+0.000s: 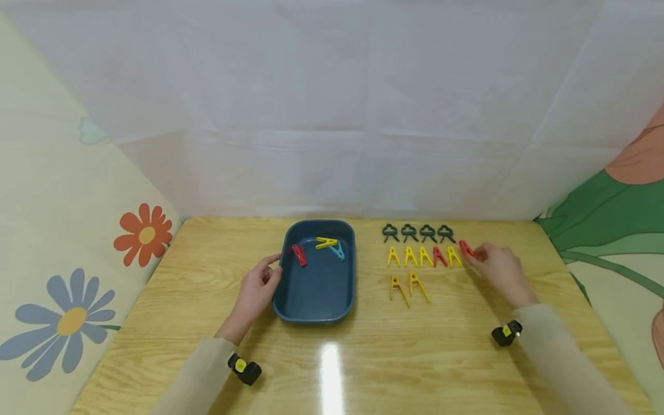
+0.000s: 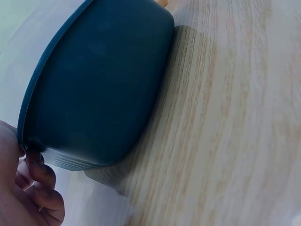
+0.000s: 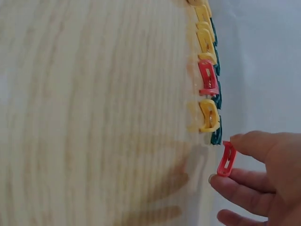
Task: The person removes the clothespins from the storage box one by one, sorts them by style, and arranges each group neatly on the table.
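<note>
My right hand pinches a red clothespin between its fingertips, at the right end of a row of yellow and red clothespins. In the right wrist view that same red clothespin sits between thumb and fingers, beside the last yellow one. My left hand holds the left rim of a dark blue plastic basin; the left wrist view shows its fingers curled under the basin's edge. Inside the basin lie a red, a yellow and a light blue clothespin.
Several dark green clips form a row behind the yellow and red one. Two orange-yellow clothespins lie in front. The wooden table meets a white sheet at the back and flowered cloth at the left.
</note>
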`<state>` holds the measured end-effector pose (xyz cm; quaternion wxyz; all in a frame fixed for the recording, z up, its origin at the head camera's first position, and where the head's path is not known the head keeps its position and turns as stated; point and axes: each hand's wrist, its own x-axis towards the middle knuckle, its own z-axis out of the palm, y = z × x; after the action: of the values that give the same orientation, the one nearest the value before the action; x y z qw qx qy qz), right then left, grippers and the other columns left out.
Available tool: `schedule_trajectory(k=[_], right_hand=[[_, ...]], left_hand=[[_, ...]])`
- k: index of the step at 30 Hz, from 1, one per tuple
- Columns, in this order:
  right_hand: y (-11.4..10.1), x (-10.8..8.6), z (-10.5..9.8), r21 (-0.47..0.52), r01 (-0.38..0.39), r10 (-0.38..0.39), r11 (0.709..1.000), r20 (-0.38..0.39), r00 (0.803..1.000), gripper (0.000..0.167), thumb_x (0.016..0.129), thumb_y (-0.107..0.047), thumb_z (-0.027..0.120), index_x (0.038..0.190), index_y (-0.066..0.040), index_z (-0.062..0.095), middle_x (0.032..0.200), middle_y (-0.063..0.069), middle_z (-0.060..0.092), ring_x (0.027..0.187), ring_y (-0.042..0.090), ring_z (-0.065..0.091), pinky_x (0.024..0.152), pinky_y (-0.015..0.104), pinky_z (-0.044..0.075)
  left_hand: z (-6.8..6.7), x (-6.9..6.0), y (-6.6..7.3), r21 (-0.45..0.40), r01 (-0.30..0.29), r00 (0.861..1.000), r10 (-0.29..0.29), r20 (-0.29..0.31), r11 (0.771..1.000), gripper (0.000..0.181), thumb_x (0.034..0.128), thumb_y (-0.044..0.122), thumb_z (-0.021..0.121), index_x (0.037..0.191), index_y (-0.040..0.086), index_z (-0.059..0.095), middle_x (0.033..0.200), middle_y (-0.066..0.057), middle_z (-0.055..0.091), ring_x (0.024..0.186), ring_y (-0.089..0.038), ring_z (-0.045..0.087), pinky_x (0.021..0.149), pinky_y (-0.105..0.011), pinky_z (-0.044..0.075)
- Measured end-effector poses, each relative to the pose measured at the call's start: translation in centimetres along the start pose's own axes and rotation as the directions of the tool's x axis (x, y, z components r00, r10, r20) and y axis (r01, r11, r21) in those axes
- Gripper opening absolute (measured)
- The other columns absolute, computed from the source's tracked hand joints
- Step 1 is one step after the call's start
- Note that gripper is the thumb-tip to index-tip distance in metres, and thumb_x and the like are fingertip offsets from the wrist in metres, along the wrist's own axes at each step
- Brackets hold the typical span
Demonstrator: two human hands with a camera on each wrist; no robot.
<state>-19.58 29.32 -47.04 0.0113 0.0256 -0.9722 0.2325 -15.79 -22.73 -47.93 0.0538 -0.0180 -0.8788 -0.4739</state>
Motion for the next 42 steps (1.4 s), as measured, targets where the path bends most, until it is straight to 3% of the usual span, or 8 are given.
schedule_trajectory(k=[7,14,26,33,42], right_hand=[[-0.5,-0.4,0.7,-0.037,-0.109,0.110,0.993,0.028,0.994,0.044,0.102,-0.036,0.064,0.109,0.007,0.069,0.100,0.024,0.073,0.086,0.040,0.067,0.083,0.059,0.046],[-1.0,-0.4,1.1,-0.096,-0.125,0.127,0.987,0.006,0.992,0.044,0.102,-0.036,0.064,0.109,0.007,0.070,0.102,0.026,0.073,0.091,0.047,0.066,0.085,0.064,0.043],[-1.2,-0.2,1.4,-0.073,-0.131,0.132,0.989,0.010,0.991,0.041,0.102,-0.033,0.064,0.111,0.007,0.069,0.106,0.026,0.073,0.093,0.046,0.067,0.086,0.065,0.042],[-1.2,-0.4,1.5,-0.074,-0.134,0.135,0.988,0.009,0.991,0.042,0.102,-0.034,0.063,0.112,0.006,0.068,0.094,0.020,0.073,0.089,0.043,0.065,0.086,0.063,0.040],[-1.3,-0.6,1.4,-0.096,-0.141,0.144,0.985,0.021,0.989,0.044,0.101,-0.034,0.064,0.115,0.008,0.067,0.092,0.020,0.072,0.092,0.046,0.064,0.087,0.065,0.040]], left_hand=[[0.0,0.0,0.0,0.001,-0.007,1.000,0.007,-0.003,1.000,0.036,0.1048,0.007,0.058,0.139,-0.004,0.060,0.069,-0.002,0.049,0.057,-0.011,0.042,0.054,-0.024,0.035],[0.0,0.0,0.0,0.004,-0.005,1.000,0.005,0.002,1.000,0.036,0.1055,0.008,0.057,0.140,-0.003,0.060,0.069,-0.002,0.050,0.057,-0.010,0.042,0.054,-0.024,0.036],[0.0,0.0,0.0,0.001,-0.022,1.000,0.022,-0.010,1.000,0.036,0.1043,0.007,0.058,0.138,-0.004,0.061,0.068,-0.001,0.049,0.057,-0.011,0.042,0.055,-0.024,0.036],[0.0,0.1,-0.1,0.002,-0.022,1.000,0.022,-0.007,1.000,0.036,0.1045,0.007,0.058,0.138,-0.005,0.061,0.069,-0.001,0.049,0.058,-0.010,0.043,0.054,-0.024,0.036],[0.2,0.0,-0.4,-0.022,-0.096,0.995,0.095,-0.042,0.995,0.036,0.1016,0.008,0.057,0.133,-0.009,0.061,0.066,0.001,0.049,0.056,-0.011,0.043,0.051,-0.025,0.035]])
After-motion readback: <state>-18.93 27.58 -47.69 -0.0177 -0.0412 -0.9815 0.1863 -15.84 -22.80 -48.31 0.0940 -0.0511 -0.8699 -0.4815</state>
